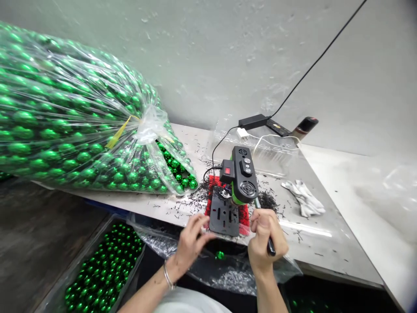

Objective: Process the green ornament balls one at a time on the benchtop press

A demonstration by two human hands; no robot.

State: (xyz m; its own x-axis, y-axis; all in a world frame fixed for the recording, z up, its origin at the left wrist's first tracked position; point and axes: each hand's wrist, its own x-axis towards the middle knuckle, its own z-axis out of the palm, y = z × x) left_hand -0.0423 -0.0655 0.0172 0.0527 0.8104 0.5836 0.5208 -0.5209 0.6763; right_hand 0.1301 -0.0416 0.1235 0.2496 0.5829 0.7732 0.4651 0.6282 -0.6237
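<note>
A black machine [245, 174] with a red switch and a flat slotted base plate [224, 217] stands on a red mat [244, 217] on the table. My right hand [267, 237] is wrapped round the machine's lever [271, 247], whose black tip sticks out below the fist. Beside the left edge of the base plate is my left hand [192, 239], fingers apart, with nothing visible in it and a bracelet at the wrist. Below the table edge, between my hands, a shiny green ball [220, 255] lies over dark plastic.
A large clear bag of green balls [71, 126] fills the table's left. Lower left, a lined container [138, 261] holds more green balls. White gloves [304, 198] lie at the right. Behind the machine are a power strip [253, 121], cables and a bottle [307, 126]. Black bits litter the tabletop [289, 243].
</note>
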